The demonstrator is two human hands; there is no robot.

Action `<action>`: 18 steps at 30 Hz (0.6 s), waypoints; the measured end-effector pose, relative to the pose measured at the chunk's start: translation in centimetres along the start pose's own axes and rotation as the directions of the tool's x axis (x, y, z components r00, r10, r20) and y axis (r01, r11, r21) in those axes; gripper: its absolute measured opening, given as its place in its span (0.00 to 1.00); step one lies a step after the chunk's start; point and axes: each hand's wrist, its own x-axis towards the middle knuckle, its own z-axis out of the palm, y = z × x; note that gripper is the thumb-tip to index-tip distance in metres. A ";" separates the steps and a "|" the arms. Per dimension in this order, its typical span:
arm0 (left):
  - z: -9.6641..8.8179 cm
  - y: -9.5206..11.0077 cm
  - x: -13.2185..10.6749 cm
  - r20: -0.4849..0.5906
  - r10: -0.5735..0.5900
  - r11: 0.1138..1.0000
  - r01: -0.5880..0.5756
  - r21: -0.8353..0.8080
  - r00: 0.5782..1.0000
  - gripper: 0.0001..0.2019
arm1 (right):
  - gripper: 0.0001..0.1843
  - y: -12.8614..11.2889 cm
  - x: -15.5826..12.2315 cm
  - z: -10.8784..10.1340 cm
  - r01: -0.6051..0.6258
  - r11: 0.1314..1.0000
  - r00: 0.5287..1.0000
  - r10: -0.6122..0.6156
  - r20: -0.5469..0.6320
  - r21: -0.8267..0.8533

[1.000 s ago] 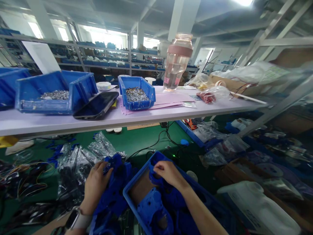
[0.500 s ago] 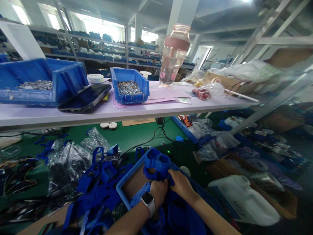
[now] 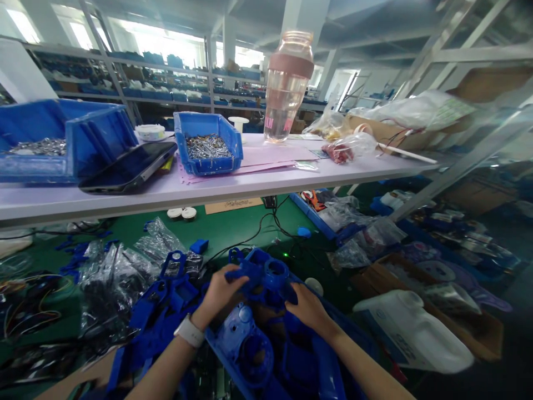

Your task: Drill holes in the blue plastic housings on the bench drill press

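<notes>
Blue moulded part (image 3: 268, 282), ring-ended, one: held over the far edge of the blue tray (image 3: 225, 361). Left hand (image 3: 220, 297), white-strapped watch (image 3: 190, 332) at wrist: thumb and fingers pinching the part's left side. Right hand (image 3: 310, 312): fingers curled around its right side. Second blue part (image 3: 234, 331): inside the tray's left edge. Loose blue pieces (image 3: 144, 314): heaped on the green table (image 3: 227, 226), left of the tray.

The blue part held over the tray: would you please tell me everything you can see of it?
The part looks like smooth, glossy blue plastic, with a round, open collar facing up. It is over the far end of the tray. The left grip pinches its left side, or a piece against it; the right grip grasps its right side. Its underside is hidden.
</notes>
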 end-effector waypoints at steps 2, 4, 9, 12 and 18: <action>-3.8 -1.6 0.2 -0.175 -0.154 0.987 0.144 -0.066 0.973 0.18 | 0.20 -0.4 0.1 -0.2 0.020 0.999 1.000 -0.020 0.008 -0.040; -7.8 -3.8 0.3 -0.358 -0.294 0.956 0.274 -0.107 0.886 0.24 | 0.15 -0.8 -0.2 -0.9 0.046 0.995 0.999 -0.044 0.015 -0.087; -12.8 -7.6 -0.3 -0.540 -0.378 0.844 0.519 0.133 0.752 0.42 | 0.16 -3.4 -1.4 -3.6 0.118 0.982 0.993 -0.118 0.005 -0.145; -9.2 -6.6 -3.4 -0.614 0.077 0.841 0.280 0.462 0.785 0.33 | 0.13 -6.1 -1.2 -5.0 0.161 0.977 0.986 -0.154 0.058 -0.142; 5.4 -4.8 -12.6 0.409 0.299 0.725 -0.484 0.489 0.862 0.25 | 0.07 -12.0 0.5 -7.1 0.191 0.973 0.977 -0.176 0.121 -0.125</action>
